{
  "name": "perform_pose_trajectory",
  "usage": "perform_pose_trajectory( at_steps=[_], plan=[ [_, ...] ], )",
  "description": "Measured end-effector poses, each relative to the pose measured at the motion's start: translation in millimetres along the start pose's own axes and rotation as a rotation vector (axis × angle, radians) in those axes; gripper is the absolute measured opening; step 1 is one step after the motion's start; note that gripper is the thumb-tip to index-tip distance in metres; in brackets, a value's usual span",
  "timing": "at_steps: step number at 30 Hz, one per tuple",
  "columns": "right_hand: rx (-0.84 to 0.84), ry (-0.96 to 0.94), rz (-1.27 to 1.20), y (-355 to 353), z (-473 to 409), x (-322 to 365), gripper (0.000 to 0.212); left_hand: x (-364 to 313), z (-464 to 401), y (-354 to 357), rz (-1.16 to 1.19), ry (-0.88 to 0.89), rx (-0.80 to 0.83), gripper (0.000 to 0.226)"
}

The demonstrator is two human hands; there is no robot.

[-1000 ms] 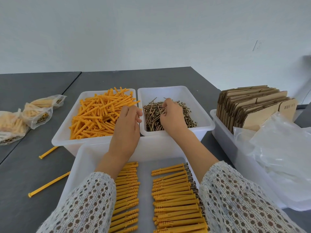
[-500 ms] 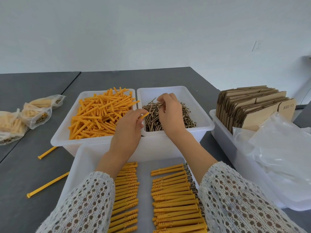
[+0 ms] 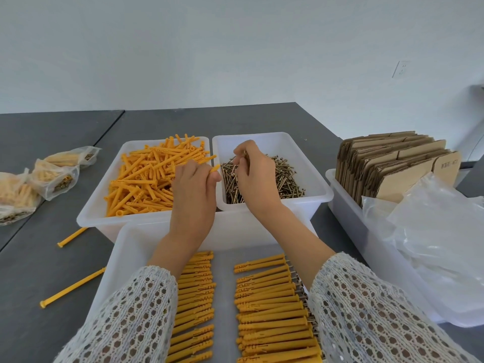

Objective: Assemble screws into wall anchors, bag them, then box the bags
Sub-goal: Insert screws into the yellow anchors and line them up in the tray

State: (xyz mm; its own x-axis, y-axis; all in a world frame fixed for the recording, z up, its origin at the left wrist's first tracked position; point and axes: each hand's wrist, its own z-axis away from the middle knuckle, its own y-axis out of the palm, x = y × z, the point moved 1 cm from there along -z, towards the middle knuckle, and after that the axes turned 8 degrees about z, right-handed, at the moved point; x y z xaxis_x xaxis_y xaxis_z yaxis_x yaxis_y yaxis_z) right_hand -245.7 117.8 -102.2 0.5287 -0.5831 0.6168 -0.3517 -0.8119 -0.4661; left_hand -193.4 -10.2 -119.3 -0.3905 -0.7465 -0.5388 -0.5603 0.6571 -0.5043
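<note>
A white bin (image 3: pixel 104 205) holds a heap of loose orange wall anchors (image 3: pixel 146 179). Beside it on the right, another white bin (image 3: pixel 309 153) holds brass screws (image 3: pixel 282 179). My left hand (image 3: pixel 193 195) grips one orange anchor (image 3: pixel 213 169) between the bins, its tip pointing right. My right hand (image 3: pixel 255 176) pinches a screw (image 3: pixel 237 163) over the screw pile, a short gap from the anchor tip. A near tray (image 3: pixel 125 252) holds two rows of assembled anchors (image 3: pixel 272 305).
Filled clear bags (image 3: pixel 52 174) lie at the far left. Two long orange anchors (image 3: pixel 70 286) lie loose on the grey table. At the right, a white bin (image 3: pixel 348 221) holds flat cardboard boxes (image 3: pixel 387 163) and empty plastic bags (image 3: pixel 440 244).
My left hand lifted an anchor from the heap and brought it toward the screw bin. My right hand rose from the screws pinching one screw and moved left toward the anchor.
</note>
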Motion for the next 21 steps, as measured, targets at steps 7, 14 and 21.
perform_pose_trajectory(
  at_steps=[7,14,21],
  plan=[
    [-0.028,0.406,-0.366,-2,-1,1,0.018,-7,-9,-12,0.124,0.095,-0.131,0.030],
    [-0.162,0.763,-0.685,-12,-9,-11,0.018,-7,2,-7,0.141,0.132,0.050,0.012],
    [-0.214,1.033,-1.033,-17,-10,-19,0.025,-6,3,0,0.279,0.090,0.161,0.017]
  ],
)
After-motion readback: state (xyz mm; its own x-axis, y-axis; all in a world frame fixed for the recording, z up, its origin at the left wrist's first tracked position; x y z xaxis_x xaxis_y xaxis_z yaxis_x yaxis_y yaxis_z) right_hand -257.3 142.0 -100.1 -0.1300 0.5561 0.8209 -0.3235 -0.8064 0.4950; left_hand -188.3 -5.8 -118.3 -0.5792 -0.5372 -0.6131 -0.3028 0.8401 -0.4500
